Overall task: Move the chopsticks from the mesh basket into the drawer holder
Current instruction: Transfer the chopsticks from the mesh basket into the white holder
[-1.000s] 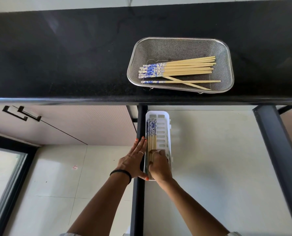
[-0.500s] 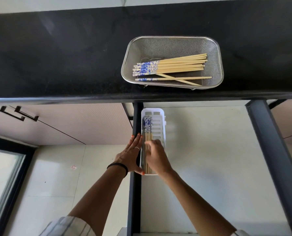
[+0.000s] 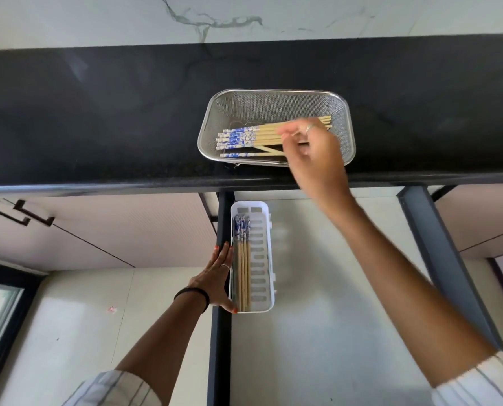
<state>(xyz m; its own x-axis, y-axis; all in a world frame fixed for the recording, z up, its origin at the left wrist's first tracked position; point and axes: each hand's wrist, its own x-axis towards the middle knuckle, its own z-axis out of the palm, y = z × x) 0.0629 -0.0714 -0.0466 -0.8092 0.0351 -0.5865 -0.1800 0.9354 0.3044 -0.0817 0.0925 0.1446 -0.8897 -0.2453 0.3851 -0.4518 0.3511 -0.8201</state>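
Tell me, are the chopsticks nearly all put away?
Not yet. A few chopsticks already lie in the white drawer holder, which the left hand steadies. The right hand is over the mesh basket, fingers at the next ones, though no firm grip shows. A bigger bunch of basket chopsticks is left, so it looks under half done.

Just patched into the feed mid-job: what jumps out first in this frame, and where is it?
The right hand reaches over the mesh basket on the black counter, fingers at the blue-patterned chopsticks bundled inside; whether it has gripped any is blurred. Below the counter edge, the white drawer holder already holds several chopsticks along its left side, with the left hand flat against its left wall.
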